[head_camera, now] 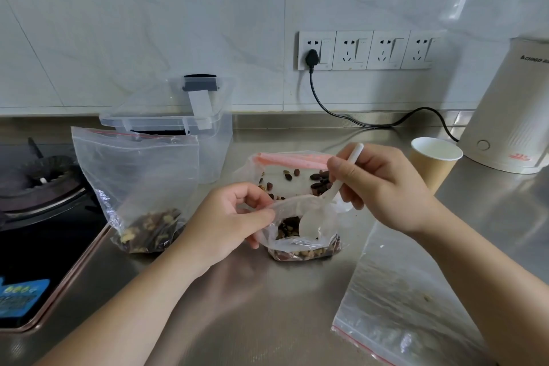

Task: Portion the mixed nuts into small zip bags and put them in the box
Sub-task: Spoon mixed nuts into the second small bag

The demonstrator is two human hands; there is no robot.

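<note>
**nutfan22:** why's the nut bag (300, 217) lying slumped on the counter (237, 306) instead of standing up?

**prepguy:** I'd say it's so the mouth faces the person. The left hand (231, 217) pinches the near lip of the bag between thumb and curled fingers, lifting it so the opening stays wide. The right hand (377, 187) is closed round the handle of a white plastic spoon (315, 217), fingers wrapped, bowl dipped down inside among the nuts. Looks like a scoop in progress.

**nutfan22:** and where does the scoop go?

**prepguy:** probably the small bag (142, 187) standing just left, open at the top with a portion already at the bottom. It's propped up close so the spoon has a short trip. The clear box (184, 119) sits right behind it by the wall, lid resting on top, no bags visible in it yet. A flat empty bag (410, 300) waits on the right, near a paper cup (430, 163) and a white kettle (517, 104).
</note>
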